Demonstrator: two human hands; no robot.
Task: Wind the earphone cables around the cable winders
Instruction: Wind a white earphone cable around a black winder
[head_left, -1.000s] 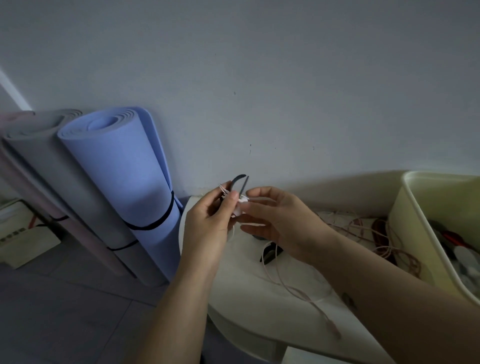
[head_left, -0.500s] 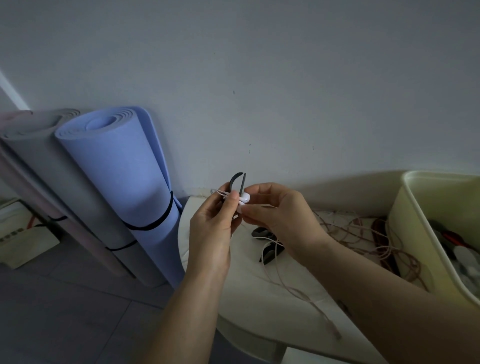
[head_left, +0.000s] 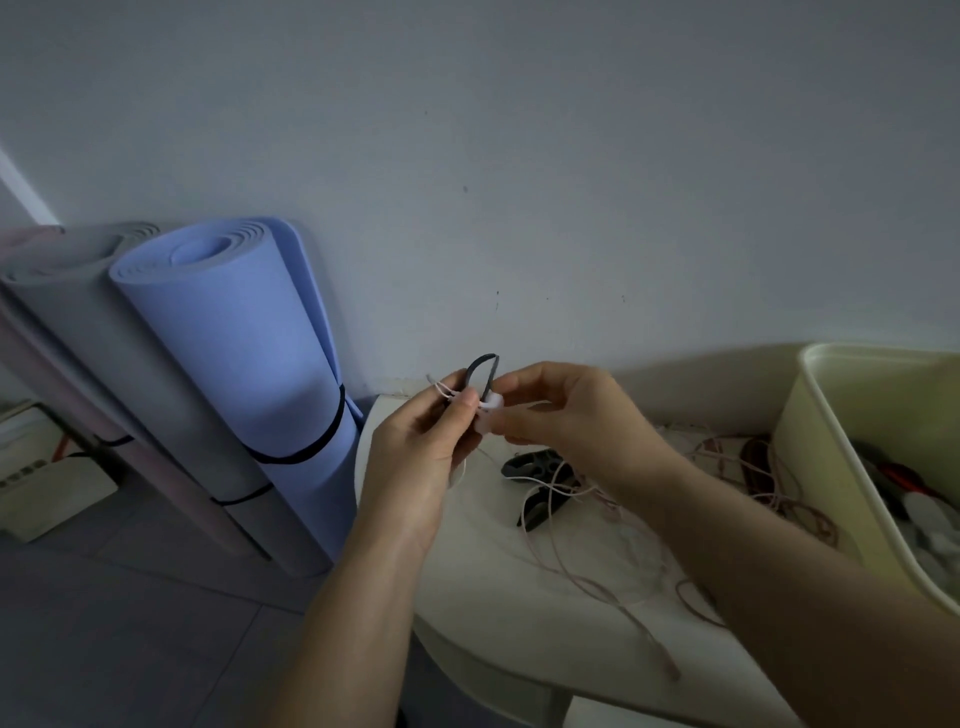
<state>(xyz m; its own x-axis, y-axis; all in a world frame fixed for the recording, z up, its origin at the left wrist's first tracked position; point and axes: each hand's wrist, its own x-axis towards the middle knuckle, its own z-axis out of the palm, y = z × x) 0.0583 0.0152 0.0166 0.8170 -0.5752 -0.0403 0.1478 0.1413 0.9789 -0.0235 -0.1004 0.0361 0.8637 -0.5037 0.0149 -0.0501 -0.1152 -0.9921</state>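
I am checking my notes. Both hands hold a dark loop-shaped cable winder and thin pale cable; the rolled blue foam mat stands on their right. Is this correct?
Not quite: the head view shows the rolled blue foam mat on the left of the hands, not the right. The left hand and right hand do hold the dark loop-shaped cable winder and thin pale cable.
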